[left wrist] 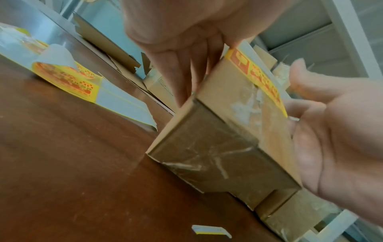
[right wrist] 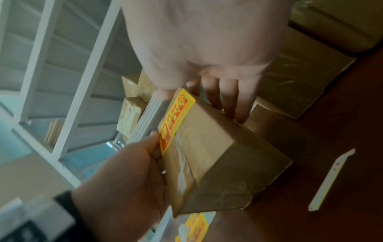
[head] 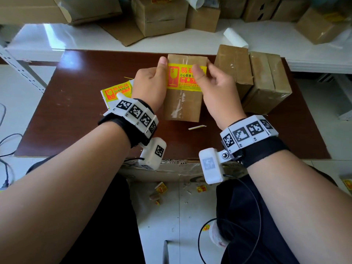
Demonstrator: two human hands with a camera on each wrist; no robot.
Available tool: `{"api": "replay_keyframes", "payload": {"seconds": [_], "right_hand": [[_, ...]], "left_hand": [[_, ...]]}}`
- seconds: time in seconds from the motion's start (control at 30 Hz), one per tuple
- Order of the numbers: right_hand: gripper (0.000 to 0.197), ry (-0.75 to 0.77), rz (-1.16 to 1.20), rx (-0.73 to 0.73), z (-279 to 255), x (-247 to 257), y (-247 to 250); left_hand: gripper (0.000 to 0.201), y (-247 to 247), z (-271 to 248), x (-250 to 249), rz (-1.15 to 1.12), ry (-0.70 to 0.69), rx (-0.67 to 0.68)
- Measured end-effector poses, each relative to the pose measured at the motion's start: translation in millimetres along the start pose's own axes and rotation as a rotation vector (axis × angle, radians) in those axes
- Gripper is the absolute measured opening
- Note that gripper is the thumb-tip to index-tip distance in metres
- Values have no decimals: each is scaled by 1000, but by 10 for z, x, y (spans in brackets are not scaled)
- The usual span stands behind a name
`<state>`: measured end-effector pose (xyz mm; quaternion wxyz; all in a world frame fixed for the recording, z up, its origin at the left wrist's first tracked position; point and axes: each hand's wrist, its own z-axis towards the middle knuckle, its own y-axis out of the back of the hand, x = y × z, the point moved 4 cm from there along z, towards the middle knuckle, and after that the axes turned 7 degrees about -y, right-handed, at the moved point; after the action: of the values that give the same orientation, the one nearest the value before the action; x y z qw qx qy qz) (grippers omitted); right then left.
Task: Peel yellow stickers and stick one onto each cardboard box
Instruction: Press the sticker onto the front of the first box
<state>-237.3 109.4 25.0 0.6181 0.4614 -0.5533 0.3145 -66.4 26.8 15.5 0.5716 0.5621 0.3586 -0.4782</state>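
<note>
A taped cardboard box (head: 182, 105) stands mid-table with a yellow fragile sticker (head: 183, 79) laid across its top. My left hand (head: 150, 82) has its thumb on the sticker's left end. Its fingers (left wrist: 186, 70) lie straight down the box's left side. My right hand (head: 217, 90) presses its thumb on the right half of the sticker, and its straight fingers (right wrist: 232, 98) rest against the box's right side. The wrist views show the sticker (left wrist: 261, 78) lying along the top edge of the box (right wrist: 217, 147).
A sticker sheet (head: 117, 92) with a curled backing lies left of the box on the brown table (head: 76, 121). Two more taped boxes (head: 235, 67) (head: 270, 82) stand close on the right. A backing strip (head: 197, 127) lies in front. Several boxes (head: 160, 14) crowd the white shelf behind.
</note>
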Motion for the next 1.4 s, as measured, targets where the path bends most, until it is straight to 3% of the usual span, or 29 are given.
{"api": "replay_keyframes", "payload": {"seconds": [0.1,0.23,0.43,0.63,0.77,0.87,1.0,1.13,1.3,1.4], "right_hand": [[94,28,-51,25,39,-56,-29],[110,-31,5,63,93,-93,-20],[65,-46,64,138,47,-47,-43],[56,-39,34,172,-55,76,-53],[36,-50,38,34,-95,182,-20],[29,-64,91,-88,-91,237,65],[66,-74,133,-160,-89,270,202],[70,-89,143,-133,-89,285,256],[96,-134,123,-164,-90,230,402],[93,-159,147,-149,-91,230,460]], "left_hand": [[65,8,-48,-65,-56,4,54],[48,17,-90,-47,0,-14,111],[65,114,-59,-8,2,40,84],[57,181,-91,11,-35,103,-44],[64,222,-118,-101,-113,148,-90],[70,181,-136,-240,-213,54,-76],[70,97,-141,-320,-251,18,-59],[69,30,-174,-339,-235,-10,-6],[28,-67,-217,-365,-276,-50,88],[25,-79,-255,-386,-347,-53,138]]}}
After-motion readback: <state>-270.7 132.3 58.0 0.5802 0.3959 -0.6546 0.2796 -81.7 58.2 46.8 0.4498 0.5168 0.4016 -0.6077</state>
